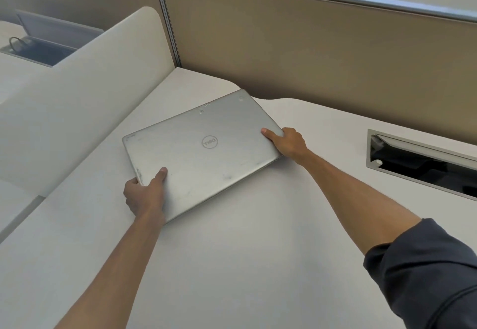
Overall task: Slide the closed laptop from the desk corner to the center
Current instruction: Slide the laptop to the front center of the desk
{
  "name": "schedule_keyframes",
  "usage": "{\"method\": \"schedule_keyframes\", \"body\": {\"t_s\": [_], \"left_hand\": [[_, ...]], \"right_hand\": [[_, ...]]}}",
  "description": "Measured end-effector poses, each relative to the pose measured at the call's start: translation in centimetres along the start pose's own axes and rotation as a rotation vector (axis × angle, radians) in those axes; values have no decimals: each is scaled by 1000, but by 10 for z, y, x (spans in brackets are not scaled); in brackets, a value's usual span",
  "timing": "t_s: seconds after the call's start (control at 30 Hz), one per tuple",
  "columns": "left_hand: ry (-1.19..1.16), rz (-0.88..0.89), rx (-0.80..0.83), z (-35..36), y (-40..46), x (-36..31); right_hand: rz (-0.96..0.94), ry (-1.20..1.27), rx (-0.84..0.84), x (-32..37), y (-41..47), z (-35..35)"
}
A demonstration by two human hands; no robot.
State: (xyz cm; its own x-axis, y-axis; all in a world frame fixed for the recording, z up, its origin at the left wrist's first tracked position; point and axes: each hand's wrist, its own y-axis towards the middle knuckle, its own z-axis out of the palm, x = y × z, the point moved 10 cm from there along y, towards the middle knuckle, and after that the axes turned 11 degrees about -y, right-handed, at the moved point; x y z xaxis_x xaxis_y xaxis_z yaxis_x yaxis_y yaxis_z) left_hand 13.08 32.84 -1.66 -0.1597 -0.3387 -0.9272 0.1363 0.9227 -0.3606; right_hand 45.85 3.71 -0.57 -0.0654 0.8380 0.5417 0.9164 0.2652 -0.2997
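Note:
A closed silver laptop (201, 153) with a round logo on its lid lies flat and skewed on the white desk (258, 251), near the far left corner. My left hand (144, 197) grips its near left corner, thumb on the lid and fingers around the edge. My right hand (286, 141) holds the right edge, thumb pressed on top near the far right corner. Both forearms stretch out over the desk.
A tan partition wall (309, 52) runs along the back. A white curved divider (85, 96) borders the desk on the left. An open cable hatch (423, 163) is sunk into the desk at the right. Another desk with a hatch (38, 50) lies beyond the divider.

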Motion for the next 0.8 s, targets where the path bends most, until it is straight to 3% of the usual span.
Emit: {"method": "schedule_keyframes", "body": {"t_s": [0.8], "left_hand": [[183, 5, 141, -60, -129, 59]], "right_hand": [[64, -6, -52, -127, -154, -24]]}}
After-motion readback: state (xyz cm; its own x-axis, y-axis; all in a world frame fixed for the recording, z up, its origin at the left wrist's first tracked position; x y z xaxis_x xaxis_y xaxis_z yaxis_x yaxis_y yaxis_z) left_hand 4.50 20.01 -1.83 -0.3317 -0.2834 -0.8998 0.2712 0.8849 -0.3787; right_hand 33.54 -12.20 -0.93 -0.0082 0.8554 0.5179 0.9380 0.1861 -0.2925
